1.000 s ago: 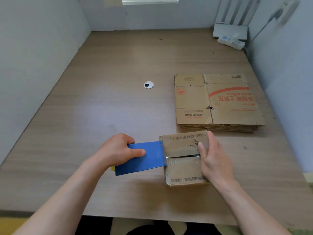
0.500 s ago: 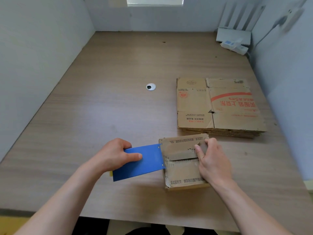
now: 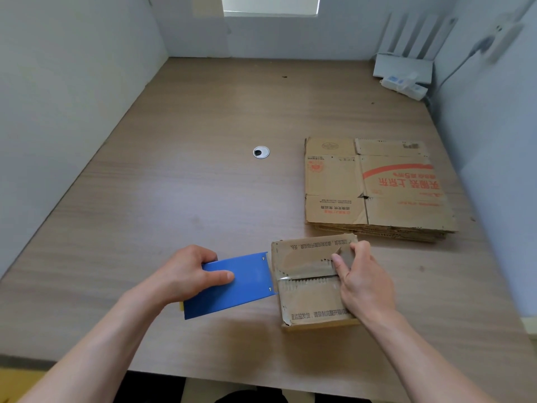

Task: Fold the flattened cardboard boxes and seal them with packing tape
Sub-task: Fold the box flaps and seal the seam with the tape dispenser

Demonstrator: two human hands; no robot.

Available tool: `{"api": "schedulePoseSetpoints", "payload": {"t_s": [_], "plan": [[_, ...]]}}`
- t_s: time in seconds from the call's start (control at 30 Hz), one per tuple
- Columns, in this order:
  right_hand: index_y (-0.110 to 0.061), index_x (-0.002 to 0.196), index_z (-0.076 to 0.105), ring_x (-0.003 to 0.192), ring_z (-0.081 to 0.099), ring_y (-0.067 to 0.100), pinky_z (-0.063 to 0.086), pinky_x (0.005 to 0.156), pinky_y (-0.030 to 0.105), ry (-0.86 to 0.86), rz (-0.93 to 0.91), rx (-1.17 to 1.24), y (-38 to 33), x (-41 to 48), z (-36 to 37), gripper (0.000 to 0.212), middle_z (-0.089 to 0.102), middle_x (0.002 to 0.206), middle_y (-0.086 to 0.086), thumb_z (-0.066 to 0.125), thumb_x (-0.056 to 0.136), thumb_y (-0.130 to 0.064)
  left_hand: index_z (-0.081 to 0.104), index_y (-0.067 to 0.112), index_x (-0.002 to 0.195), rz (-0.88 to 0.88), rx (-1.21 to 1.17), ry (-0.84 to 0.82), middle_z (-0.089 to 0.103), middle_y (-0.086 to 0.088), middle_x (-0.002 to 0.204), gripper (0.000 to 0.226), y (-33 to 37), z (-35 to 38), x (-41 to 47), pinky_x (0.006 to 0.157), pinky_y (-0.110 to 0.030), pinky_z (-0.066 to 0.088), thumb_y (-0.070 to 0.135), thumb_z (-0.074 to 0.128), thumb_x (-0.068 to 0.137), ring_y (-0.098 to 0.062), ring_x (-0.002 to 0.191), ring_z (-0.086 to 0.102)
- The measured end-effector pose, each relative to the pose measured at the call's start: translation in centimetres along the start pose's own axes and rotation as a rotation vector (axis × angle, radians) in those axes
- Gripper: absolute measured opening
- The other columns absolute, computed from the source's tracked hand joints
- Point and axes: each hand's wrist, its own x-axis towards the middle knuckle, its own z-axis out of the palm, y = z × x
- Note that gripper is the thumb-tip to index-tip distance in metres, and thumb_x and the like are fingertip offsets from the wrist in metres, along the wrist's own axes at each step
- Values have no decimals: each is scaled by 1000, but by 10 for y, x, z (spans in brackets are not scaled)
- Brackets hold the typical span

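Observation:
A small folded cardboard box (image 3: 308, 303) stands near the table's front edge, its top flaps closed with a seam across the middle. My left hand (image 3: 186, 274) grips a blue tape dispenser (image 3: 232, 283), whose front edge sits against the box's left side. Clear packing tape (image 3: 305, 266) stretches from the dispenser across the box top to my right hand (image 3: 363, 280). That hand rests on the box's right part and pinches the tape end between thumb and fingers. A stack of flattened cardboard boxes (image 3: 374, 187) lies behind, to the right.
A round metal cable grommet (image 3: 261, 152) sits in the wooden table (image 3: 174, 170). White walls close in the left, back and right sides. A white router and a power strip (image 3: 404, 82) lie in the far right corner.
My right hand has shifted from lying flat on the box to curling its fingers round the tape end near the far right edge. The dispenser stays at the box's left side.

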Motion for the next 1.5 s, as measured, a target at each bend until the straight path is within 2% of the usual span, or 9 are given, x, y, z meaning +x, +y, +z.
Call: {"api": "schedulePoseSetpoints", "payload": {"t_s": [0.23, 0.4, 0.57, 0.73, 0.87, 1.03, 1.27, 1.37, 1.5], "plan": [[-37, 102, 24, 65, 54, 22, 38, 54, 35, 9, -9, 7, 3, 2, 2, 30, 57, 84, -3, 39, 96, -62, 51, 18, 60, 24, -248, -118, 43, 6, 57, 39, -18, -9, -7, 53, -26, 24, 50, 72, 67, -12, 53, 38], [-35, 102, 24, 65, 54, 22, 43, 55, 36, 0, -17, -1, 3, 2, 2, 29, 55, 83, -4, 38, 97, -60, 51, 20, 54, 100, -421, -118, 41, 8, 57, 44, -32, -7, -10, 53, -24, 22, 57, 74, 61, -9, 53, 36], [-35, 102, 24, 65, 51, 24, 35, 56, 36, -11, -26, 6, 0, 0, -1, 28, 51, 82, -4, 38, 98, -59, 51, -1, 67, 97, -558, -90, 44, -7, 65, 77, -39, -3, -12, 52, -25, 24, 65, 85, 48, -18, 59, 41], [-32, 105, 27, 67, 55, 23, 40, 57, 36, -29, -28, 5, -1, -1, -3, 29, 55, 84, -3, 39, 99, -57, 46, 20, 53, 78, -270, -105, 39, 5, 57, 41, -28, -2, -6, 52, -27, 22, 48, 75, 61, -13, 53, 36], [-30, 107, 28, 68, 56, 24, 45, 59, 38, -38, -29, 11, 0, -2, -3, 30, 56, 85, -1, 39, 99, -57, 46, 19, 55, 79, -12, -87, 40, 11, 53, 40, -9, -9, 5, 51, -26, 25, 49, 71, 67, -9, 49, 37], [-29, 108, 29, 69, 56, 25, 46, 60, 39, -35, -30, 8, -1, -1, -3, 31, 56, 85, -1, 39, 99, -57, 51, 15, 61, 82, 203, -51, 46, 3, 60, 40, 13, -7, 18, 55, -29, 32, 41, 76, 79, -16, 56, 43], [-31, 104, 27, 64, 55, 21, 44, 57, 37, -14, -39, 21, 1, -1, -1, 29, 54, 82, -3, 40, 99, -57, 49, 17, 57, 12, 296, 72, 50, 4, 56, 44, 21, 8, 16, 51, -28, 32, 48, 72, 79, -16, 54, 48], [-31, 106, 28, 64, 55, 20, 47, 57, 38, -19, -38, 21, 1, -2, -1, 30, 54, 82, -4, 40, 99, -57, 50, 16, 59, -37, 262, 129, 53, 1, 57, 44, 19, 16, 10, 52, -29, 34, 49, 71, 78, -18, 55, 49], [-35, 102, 24, 66, 53, 24, 40, 57, 36, -8, -38, 27, 1, -1, 0, 28, 53, 84, -3, 40, 98, -58, 48, 17, 59, -64, 201, 150, 49, 1, 56, 44, 9, 20, 1, 53, -30, 32, 51, 69, 78, -18, 52, 46]]}}
